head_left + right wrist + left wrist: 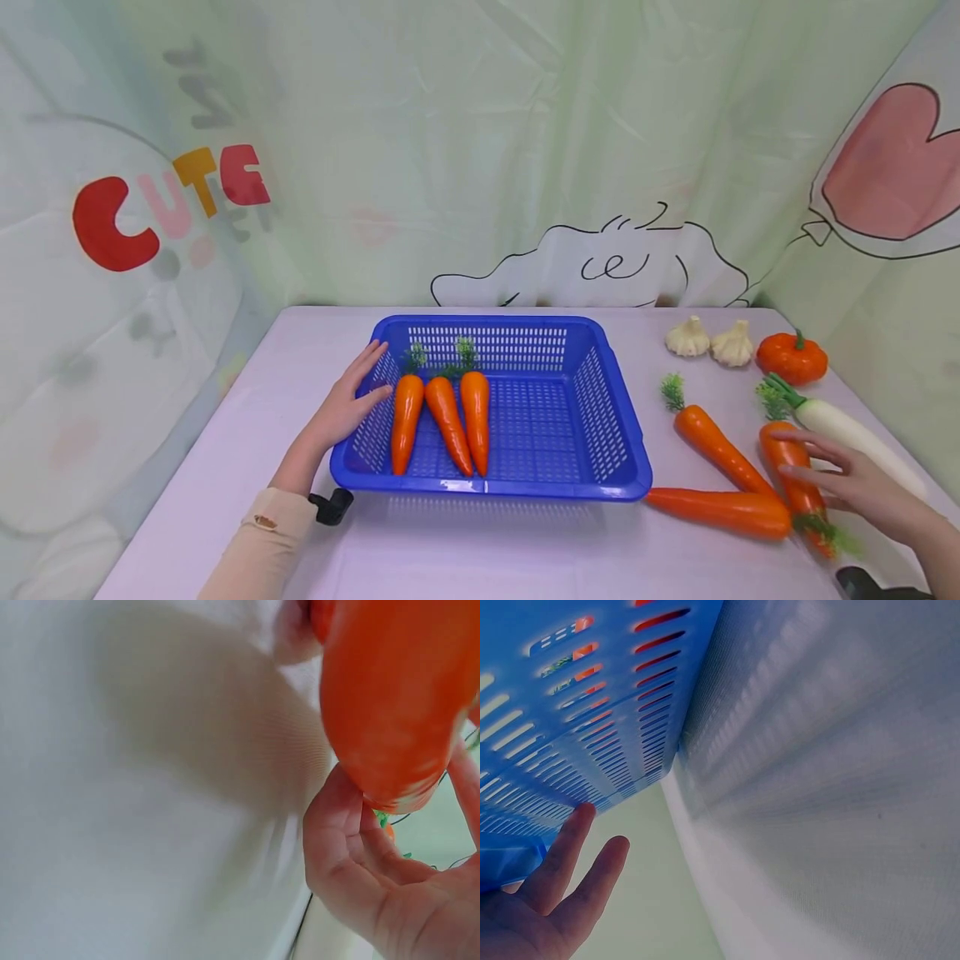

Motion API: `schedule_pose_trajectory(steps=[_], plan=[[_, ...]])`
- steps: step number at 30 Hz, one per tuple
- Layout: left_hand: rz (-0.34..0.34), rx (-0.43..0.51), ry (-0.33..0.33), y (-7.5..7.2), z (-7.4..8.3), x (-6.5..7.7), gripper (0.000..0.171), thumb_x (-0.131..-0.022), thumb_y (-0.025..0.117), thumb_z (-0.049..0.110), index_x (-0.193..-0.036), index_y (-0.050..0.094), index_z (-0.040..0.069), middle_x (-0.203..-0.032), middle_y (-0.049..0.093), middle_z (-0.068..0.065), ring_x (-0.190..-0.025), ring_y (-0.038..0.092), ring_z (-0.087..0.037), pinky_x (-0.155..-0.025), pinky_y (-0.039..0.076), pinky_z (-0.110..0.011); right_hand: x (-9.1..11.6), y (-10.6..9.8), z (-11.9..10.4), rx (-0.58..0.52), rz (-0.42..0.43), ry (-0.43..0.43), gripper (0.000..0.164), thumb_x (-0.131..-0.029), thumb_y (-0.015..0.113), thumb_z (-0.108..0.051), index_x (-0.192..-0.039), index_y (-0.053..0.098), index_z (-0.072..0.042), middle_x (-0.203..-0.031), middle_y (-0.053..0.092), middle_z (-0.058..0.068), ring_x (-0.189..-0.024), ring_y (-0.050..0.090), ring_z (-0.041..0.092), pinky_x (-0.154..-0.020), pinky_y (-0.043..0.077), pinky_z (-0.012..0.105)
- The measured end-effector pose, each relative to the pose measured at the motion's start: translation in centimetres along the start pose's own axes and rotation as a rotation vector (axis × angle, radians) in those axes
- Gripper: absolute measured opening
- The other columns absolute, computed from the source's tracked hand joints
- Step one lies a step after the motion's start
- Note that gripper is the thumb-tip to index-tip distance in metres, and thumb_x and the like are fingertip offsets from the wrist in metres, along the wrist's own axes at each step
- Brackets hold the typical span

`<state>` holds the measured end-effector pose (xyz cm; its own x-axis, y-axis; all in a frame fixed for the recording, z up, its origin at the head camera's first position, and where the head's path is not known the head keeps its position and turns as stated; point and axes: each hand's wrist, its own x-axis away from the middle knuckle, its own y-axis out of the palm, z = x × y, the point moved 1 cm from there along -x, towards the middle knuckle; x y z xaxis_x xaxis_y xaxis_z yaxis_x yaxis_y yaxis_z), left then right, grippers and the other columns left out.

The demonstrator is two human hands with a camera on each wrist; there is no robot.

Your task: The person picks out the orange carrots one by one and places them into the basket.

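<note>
My left hand (347,408) rests at the left rim of a blue plastic basket (491,489), its thumb reaching over the rim. Two straight fingers show beside the slotted outer wall in the left wrist view. Inside the basket, three carrots (446,421) lie side by side at the left, leafy tops toward the back. On the right, my right hand (862,479) grips a carrot (783,450) across its body; in the right wrist view the fingers curl about its thick end. Two more carrots lie left of this hand, one slanted (716,446) and one sideways (720,510).
A white radish (855,433) lies just beyond the right hand. Two garlic bulbs (709,340) and a small orange pumpkin (792,358) stand at the back right. A printed curtain (480,167) hangs behind the white table (450,558).
</note>
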<state>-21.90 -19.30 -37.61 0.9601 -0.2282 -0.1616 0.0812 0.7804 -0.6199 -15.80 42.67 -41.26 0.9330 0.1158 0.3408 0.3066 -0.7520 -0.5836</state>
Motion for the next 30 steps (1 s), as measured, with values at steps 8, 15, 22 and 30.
schedule_pose_trajectory(steps=[8, 15, 22, 30], plan=[[-0.007, -0.004, 0.002, 0.0, 0.1, 0.0, 0.062, -0.091, 0.053, 0.021, -0.146, 0.024, 0.015, -0.152, 0.013, -0.01, -0.137, 0.013, -0.035, -0.101, 0.016, -0.062, 0.7, -0.2, -0.4, 0.042, 0.057, -0.104, 0.047, -0.094, 0.051, -0.025, -0.138, 0.036, -0.033, -0.126, 0.043, 0.011, -0.102, 0.044, 0.051, -0.067, 0.052, 0.051], [-0.005, -0.002, 0.001, 0.0, 0.0, 0.1, 0.062, -0.091, 0.053, 0.021, -0.146, 0.024, 0.015, -0.152, 0.013, -0.01, -0.137, 0.012, -0.035, -0.101, 0.017, -0.063, 0.8, -0.4, -1.7, 0.046, 0.075, -0.134, 0.051, -0.095, 0.048, -0.027, -0.14, 0.027, -0.04, -0.133, 0.015, 0.036, -0.105, 0.038, 0.058, -0.067, 0.051, 0.054], [-0.004, -0.009, 0.002, 0.0, 0.0, 0.0, 0.062, -0.092, 0.053, 0.021, -0.146, 0.024, 0.016, -0.152, 0.013, -0.01, -0.137, 0.013, -0.035, -0.102, 0.016, -0.062, 0.4, -0.4, -3.8, 0.049, 0.106, -0.161, 0.056, -0.094, 0.049, -0.028, -0.143, 0.023, -0.035, -0.135, 0.025, 0.026, -0.111, 0.026, 0.058, -0.07, 0.048, 0.059], [-0.004, -0.014, -0.002, 0.0, 0.0, 0.0, 0.061, -0.091, 0.053, 0.02, -0.146, 0.025, 0.014, -0.152, 0.013, -0.01, -0.137, 0.013, -0.036, -0.101, 0.016, -0.063, 0.1, -0.2, -7.7, 0.054, 0.087, -0.222, 0.057, -0.093, 0.051, -0.026, -0.144, 0.025, -0.024, -0.138, 0.018, 0.032, -0.113, 0.027, 0.057, -0.071, 0.049, 0.057]])
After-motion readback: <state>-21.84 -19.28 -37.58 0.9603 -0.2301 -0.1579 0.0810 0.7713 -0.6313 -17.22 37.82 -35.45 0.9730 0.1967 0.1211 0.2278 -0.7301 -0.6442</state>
